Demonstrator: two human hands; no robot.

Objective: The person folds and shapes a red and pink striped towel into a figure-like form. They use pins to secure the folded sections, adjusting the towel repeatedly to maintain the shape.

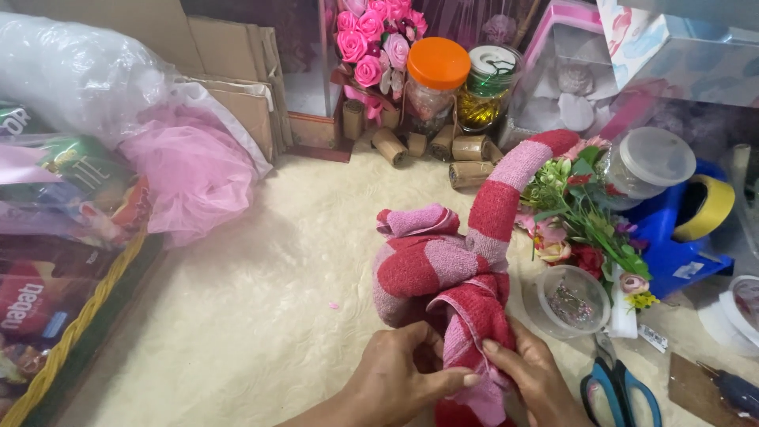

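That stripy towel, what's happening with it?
A person's two bare hands are folding the red and pink towel on a cream fluffy mat. The left hand and right hand pinch its lower end, while a rolled part sticks up like a neck. Scissors, fake flowers and a small tub lie beside it.
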